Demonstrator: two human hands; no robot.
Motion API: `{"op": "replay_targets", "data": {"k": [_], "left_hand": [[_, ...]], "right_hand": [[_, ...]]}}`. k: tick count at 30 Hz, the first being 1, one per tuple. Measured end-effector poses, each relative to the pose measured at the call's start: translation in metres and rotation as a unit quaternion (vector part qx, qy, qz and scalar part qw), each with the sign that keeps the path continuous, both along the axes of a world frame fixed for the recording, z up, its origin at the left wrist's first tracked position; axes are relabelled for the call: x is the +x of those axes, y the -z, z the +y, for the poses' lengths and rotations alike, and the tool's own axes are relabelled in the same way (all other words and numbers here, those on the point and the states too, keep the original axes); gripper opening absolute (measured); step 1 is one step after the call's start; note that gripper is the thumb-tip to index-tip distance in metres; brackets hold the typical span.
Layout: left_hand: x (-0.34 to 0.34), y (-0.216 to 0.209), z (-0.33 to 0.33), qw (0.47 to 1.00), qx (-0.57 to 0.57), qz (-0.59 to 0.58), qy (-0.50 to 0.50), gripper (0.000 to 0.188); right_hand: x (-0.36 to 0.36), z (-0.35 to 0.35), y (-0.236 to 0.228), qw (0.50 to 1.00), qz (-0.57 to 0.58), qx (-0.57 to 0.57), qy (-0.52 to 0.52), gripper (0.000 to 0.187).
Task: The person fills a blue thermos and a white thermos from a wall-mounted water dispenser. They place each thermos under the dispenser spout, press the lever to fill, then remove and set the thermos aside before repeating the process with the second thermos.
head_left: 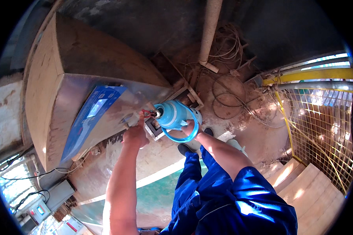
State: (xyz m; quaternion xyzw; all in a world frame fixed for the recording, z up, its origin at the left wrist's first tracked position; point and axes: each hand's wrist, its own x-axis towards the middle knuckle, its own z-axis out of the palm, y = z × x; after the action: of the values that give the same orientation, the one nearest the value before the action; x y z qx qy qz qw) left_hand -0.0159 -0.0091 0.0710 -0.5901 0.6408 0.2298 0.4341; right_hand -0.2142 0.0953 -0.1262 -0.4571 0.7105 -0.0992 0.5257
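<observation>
A light blue thermos flask [175,114] is tilted, its open mouth turned left, at a tap with a red handle [147,113] on the front of a large metal water boiler [110,105]. My right hand [190,127] is closed round the flask's grip, inside the big blue carrying loop [192,135]. On the other side my left hand [135,136] reaches up to the tap, its forefinger at the red handle. Its remaining fingers are partly hidden. Whether water runs into the flask I cannot make out.
A blue panel [92,117] with a small screen covers part of the boiler's front. Below the tap sits a framed drain box [155,127]. Coiled hoses [229,94] and a pipe [210,35] lie beyond it. A yellow mesh fence [317,117] and wooden boards [310,184] stand at right.
</observation>
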Motion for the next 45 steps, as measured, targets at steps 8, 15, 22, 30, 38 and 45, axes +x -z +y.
{"op": "replay_targets", "data": {"k": [8, 15, 22, 30, 38, 45], "left_hand": [[-0.019, -0.006, 0.031, 0.839, -0.011, 0.381, -0.389, 0.102], [-0.029, -0.008, 0.106, 0.848, -0.165, 0.375, -0.336, 0.078], [0.003, 0.012, 0.149, 0.798, -0.229, 0.401, -0.388, 0.047], [-0.004, 0.015, 0.154, 0.796, -0.303, 0.387, -0.354, 0.038], [0.024, -0.001, 0.208, 0.827, -0.306, 0.411, -0.23, 0.037], [0.081, -0.029, 0.271, 0.808, -0.382, 0.421, -0.154, 0.044]], "right_hand": [[-0.001, 0.002, 0.011, 0.999, 0.003, -0.018, -0.028, 0.04], [0.002, 0.011, 0.033, 0.996, 0.032, -0.075, -0.038, 0.041], [-0.021, 0.043, 0.047, 0.996, 0.013, -0.075, -0.046, 0.036], [-0.044, 0.097, 0.002, 0.976, -0.082, -0.168, -0.109, 0.024], [-0.019, 0.145, -0.047, 0.96, -0.093, -0.2, -0.169, 0.021], [0.042, 0.202, -0.052, 0.952, -0.109, -0.152, -0.24, 0.026]]}}
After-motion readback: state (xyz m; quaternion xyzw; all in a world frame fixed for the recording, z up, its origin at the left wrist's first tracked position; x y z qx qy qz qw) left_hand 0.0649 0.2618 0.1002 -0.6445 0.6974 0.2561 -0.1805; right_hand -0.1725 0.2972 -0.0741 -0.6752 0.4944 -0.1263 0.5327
